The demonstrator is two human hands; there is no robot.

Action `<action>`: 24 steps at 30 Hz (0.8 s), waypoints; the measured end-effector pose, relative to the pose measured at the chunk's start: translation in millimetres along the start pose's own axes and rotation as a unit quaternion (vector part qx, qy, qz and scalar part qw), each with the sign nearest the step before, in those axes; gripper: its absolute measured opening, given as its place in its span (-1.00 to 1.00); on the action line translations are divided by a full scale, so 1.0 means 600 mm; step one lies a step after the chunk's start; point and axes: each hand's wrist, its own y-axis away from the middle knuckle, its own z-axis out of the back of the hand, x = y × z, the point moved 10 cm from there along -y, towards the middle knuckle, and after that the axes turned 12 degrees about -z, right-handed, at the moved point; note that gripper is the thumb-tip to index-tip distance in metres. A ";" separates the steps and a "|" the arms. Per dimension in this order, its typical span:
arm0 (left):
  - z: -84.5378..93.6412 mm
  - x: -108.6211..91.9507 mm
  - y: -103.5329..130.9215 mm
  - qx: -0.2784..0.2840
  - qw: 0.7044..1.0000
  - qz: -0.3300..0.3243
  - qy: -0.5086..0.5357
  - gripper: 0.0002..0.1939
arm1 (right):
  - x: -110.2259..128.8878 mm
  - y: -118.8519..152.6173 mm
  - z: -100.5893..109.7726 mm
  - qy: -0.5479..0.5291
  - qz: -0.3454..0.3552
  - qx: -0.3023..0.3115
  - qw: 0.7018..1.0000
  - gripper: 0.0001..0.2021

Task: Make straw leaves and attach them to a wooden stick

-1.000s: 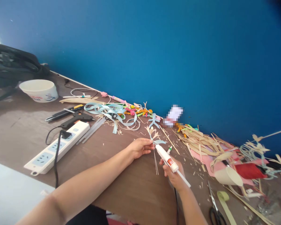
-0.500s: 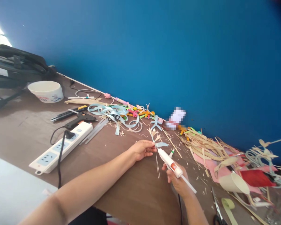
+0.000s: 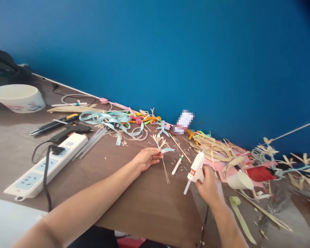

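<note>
My left hand (image 3: 147, 159) pinches a small flower (image 3: 159, 142) made of pale dried strips, its thin stems hanging below my fingers. A light blue ribbon end (image 3: 167, 150) sticks out to the right from where the stems meet. My right hand (image 3: 209, 182) is wrapped round the handle of a white hot glue gun (image 3: 196, 167). The gun's nozzle points up and away, apart from the flower, and a clear glue stick (image 3: 187, 187) juts from its rear. On the table between my hands lies a white pen with a green band (image 3: 177, 164).
A white power strip (image 3: 48, 167), a black glue gun (image 3: 69, 132), a utility knife (image 3: 54, 124) and a white tub (image 3: 18, 99) are at the left. Blue ribbon (image 3: 111, 120) and pipe cleaners line the wall. Dried strips (image 3: 214, 146), a paper cup (image 3: 240, 181) and green ribbon (image 3: 241, 217) lie right.
My right hand has drawn the glue gun away from the flower to the right and turned its nozzle upward. My left hand still holds the flower. The view has shifted to the right.
</note>
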 end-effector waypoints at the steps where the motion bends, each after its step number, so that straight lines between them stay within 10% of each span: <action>1: 0.001 -0.001 -0.001 -0.003 1.000 -0.003 0.002 -0.93 | 0.014 0.000 -0.017 0.006 0.025 0.027 0.999 -0.81; 8: 0.016 -0.025 -0.009 -0.036 0.997 -0.053 0.036 -0.94 | 0.127 0.017 -0.091 -0.003 0.216 0.120 0.969 -0.73; 24: 0.010 -0.022 -0.009 -0.016 0.998 -0.036 0.038 -0.95 | 0.022 -0.006 -0.053 0.034 0.118 0.039 0.992 -0.80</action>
